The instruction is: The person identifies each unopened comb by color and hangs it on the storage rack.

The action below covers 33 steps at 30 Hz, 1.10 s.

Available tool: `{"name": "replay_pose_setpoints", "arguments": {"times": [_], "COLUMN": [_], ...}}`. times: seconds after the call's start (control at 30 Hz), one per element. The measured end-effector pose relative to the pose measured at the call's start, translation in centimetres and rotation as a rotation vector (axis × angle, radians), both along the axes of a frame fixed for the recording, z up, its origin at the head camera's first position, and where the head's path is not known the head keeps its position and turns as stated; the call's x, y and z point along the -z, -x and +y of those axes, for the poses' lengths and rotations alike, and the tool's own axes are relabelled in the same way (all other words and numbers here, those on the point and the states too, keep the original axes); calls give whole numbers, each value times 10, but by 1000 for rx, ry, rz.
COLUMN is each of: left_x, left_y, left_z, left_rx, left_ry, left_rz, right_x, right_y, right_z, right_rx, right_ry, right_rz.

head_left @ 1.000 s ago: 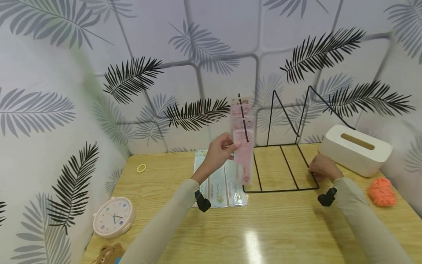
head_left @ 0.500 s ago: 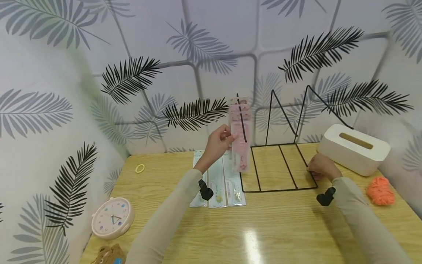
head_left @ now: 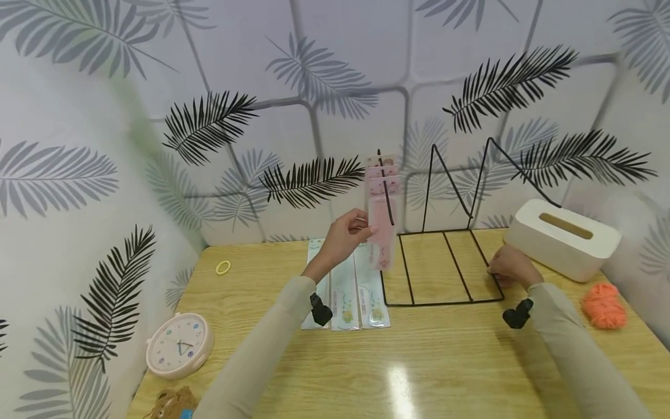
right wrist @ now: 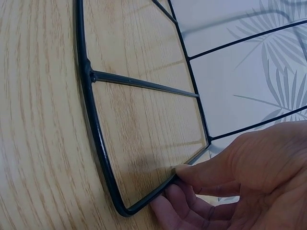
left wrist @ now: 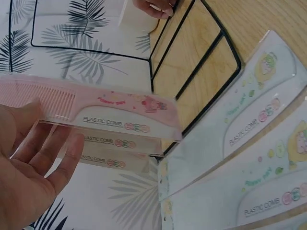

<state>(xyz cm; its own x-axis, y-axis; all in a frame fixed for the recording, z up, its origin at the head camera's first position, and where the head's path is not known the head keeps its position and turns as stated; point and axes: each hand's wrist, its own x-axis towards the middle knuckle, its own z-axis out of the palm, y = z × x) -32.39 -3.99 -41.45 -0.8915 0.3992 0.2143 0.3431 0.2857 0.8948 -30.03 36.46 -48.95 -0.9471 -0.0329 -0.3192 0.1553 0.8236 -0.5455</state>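
Observation:
A black wire rack (head_left: 445, 303) stands on the table, its hooks rising at the back. From its left hook hang several pink packaged plastic combs (head_left: 383, 233), one behind another. My left hand (head_left: 345, 235) holds the front packaged comb (left wrist: 120, 108) by its left edge, thumb in front and fingers behind. With thumb and fingers, my right hand (head_left: 512, 266) pinches the right bar of the rack's base (right wrist: 158, 190). Several pale blue-green packaged combs (head_left: 344, 297) lie side by side on the table, left of the rack and partly behind my left arm.
A white tissue box (head_left: 565, 235) and an orange yarn bundle (head_left: 605, 305) are at the right. To the left lie a yellow ring (head_left: 223, 267), a pink clock (head_left: 179, 345) and a brown plush bear (head_left: 175, 402). A patterned wall (head_left: 335, 134) rises behind the table.
The front pink comb has slid farther back along the hook, close to the ones behind it, and its lower end sits higher. My left hand moved slightly with it; my right hand stays put.

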Motion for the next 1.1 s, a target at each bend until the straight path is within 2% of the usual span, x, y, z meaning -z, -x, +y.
{"name": "replay_pose_setpoints", "arguments": {"times": [0.23, 0.4, 0.53, 0.73, 0.87, 1.0, 1.1], "left_x": [22, 29, 33, 45, 54, 65, 78], "left_y": [-4, -6, -10, -12, -11, -11, -11], "left_z": [-14, -29, -41, -63, -79, -89, -92], "left_rx": [-23, -61, -88, -176, -275, -390, -430], "left_ry": [22, 35, 62, 151, 253, 485, 617], "left_rz": [-40, -63, -55, -87, -134, -186, -227], "right_x": [3, 2, 2, 2, 2, 3, 3], "right_y": [-2, -2, -1, 1, 1, 2, 2], "right_z": [1, -1, -2, -3, -3, -4, -4], "right_rx": [-16, -2, -24, -68, -93, -59, -60], "right_ry": [5, 19, 8, -34, -47, -16, -17], "right_rz": [6, -3, 14, 62, 88, 49, 42]}}
